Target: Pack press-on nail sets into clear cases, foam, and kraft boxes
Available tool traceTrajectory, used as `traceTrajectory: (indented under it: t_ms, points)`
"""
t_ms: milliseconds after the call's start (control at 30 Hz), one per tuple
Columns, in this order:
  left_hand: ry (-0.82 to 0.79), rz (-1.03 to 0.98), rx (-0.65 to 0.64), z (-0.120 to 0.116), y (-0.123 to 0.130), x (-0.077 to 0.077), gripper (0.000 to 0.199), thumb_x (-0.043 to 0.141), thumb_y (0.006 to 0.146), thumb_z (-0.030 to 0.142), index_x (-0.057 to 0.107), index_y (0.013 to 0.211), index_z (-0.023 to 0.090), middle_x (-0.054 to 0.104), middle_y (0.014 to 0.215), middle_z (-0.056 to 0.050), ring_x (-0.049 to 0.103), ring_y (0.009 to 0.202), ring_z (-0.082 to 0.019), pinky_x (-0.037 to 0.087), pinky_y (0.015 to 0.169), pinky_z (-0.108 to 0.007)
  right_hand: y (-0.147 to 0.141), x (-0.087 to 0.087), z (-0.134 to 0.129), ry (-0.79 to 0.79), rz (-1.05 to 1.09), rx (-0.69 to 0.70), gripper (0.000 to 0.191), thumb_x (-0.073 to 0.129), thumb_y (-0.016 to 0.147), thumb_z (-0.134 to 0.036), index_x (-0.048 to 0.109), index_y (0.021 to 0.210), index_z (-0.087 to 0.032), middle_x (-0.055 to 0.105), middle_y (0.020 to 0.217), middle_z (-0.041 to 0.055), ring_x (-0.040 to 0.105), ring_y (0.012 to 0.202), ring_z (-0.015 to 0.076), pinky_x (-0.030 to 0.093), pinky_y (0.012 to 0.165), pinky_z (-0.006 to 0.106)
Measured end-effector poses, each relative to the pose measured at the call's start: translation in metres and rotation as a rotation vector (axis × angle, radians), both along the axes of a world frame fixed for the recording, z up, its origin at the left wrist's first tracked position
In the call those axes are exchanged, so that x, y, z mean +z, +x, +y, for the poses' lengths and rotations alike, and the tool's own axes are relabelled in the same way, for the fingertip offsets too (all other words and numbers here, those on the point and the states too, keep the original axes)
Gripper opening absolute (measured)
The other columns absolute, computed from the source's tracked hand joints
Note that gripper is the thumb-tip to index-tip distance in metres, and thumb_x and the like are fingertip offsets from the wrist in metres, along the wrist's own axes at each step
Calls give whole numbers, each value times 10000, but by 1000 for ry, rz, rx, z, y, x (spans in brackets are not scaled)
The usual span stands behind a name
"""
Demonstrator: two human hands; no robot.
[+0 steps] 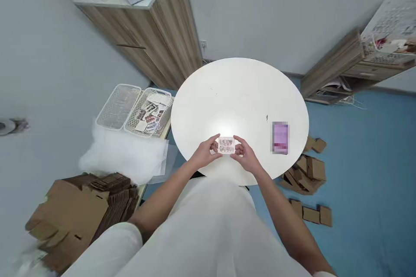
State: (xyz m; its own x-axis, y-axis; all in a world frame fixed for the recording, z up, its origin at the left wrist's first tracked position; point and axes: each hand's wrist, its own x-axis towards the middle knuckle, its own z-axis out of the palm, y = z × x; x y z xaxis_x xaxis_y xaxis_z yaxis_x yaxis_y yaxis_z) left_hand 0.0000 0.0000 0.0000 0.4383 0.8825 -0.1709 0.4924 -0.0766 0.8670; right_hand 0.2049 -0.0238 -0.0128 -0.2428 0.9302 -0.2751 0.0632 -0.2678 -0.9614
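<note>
Over the near part of the round white table [240, 91], both my hands hold a small flat set of press-on nails [226, 145], with pinkish, decorated nails in two rows. My left hand [207, 152] grips its left edge between thumb and fingers. On the opposite edge, my right hand [245, 155] has its thumb at the lower corner and a finger at the upper corner. Whether the set touches the tabletop is hard to tell. A blurred-out purple rectangular item [280, 137] lies on the table to the right of my right hand.
Left of the table are a white basket [133, 127] of nail packs and cards, another white basket [105, 114], white packing foam [123, 151] and stacked flat cardboard [74, 216]. Small cardboard boxes [315, 169] lie on the blue floor at right. A wooden cabinet [162, 39] stands behind.
</note>
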Motion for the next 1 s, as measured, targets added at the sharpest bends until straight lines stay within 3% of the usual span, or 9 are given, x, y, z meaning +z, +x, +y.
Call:
traceTrajectory:
  t_ms: [433, 667, 800, 1000]
  points:
    - [27, -95, 7, 11, -46, -10, 619, 600, 722, 234, 344, 1285, 259, 535, 913, 1, 544, 694, -81, 462, 744, -271, -51, 3, 3, -2, -88, -103, 649, 612, 651, -211, 354, 1242, -276, 468, 696, -58, 470, 601, 95, 421, 667, 292]
    - [60, -76, 72, 19, -75, -21, 593, 565, 728, 185, 358, 1278, 261, 500, 986, -19, 532, 716, -84, 463, 730, -260, -88, -7, 19, 39, -206, -131, 642, 624, 634, -238, 389, 1228, -297, 469, 819, -24, 465, 653, 104, 436, 648, 286]
    - [29, -13, 148, 25, -106, -37, 599, 545, 720, 162, 358, 1284, 239, 479, 976, -33, 531, 758, -110, 475, 706, -264, -124, -20, 36, 9, -281, -53, 629, 608, 646, -249, 384, 1232, -288, 451, 791, -32, 440, 598, 93, 443, 617, 281]
    - [20, 75, 267, 37, -151, -74, 577, 540, 706, 115, 400, 1258, 200, 496, 937, -36, 532, 787, -131, 468, 756, -276, -179, -51, 67, -12, -461, 78, 638, 585, 659, -244, 359, 1255, -253, 482, 835, -12, 449, 562, 94, 453, 612, 294]
